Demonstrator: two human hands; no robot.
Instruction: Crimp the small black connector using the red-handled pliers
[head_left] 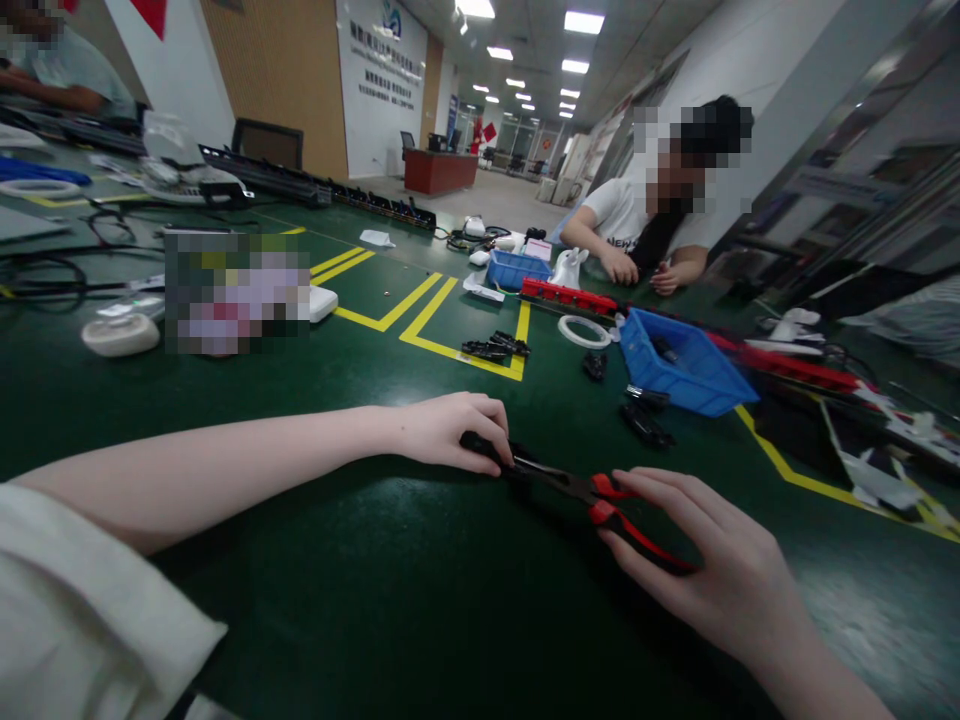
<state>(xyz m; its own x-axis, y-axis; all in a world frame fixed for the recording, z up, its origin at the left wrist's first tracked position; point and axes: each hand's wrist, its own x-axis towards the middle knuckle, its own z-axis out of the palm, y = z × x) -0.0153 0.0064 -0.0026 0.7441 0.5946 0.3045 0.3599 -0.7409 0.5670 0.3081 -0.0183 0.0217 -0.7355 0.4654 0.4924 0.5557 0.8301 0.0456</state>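
My right hand (705,550) is wrapped round the red and black handles of a pair of pliers (577,487), whose jaws point left. Pinched in the fingers of my left hand (457,430) is a small black part (486,447), held just above the green table. The plier tips meet the right end of this part; whether they grip it cannot be made out. Farther back on the table lie similar black parts (496,346), and more black pieces (646,420) rest beside a blue bin (682,365).
A person (645,220) sits across the table at the right, and another person (67,70) is at the far left. Red strips (570,297), a white ring of tape (585,332) and a smaller blue bin (517,270) stand at the back. Yellow tape lines (420,310) mark the table.
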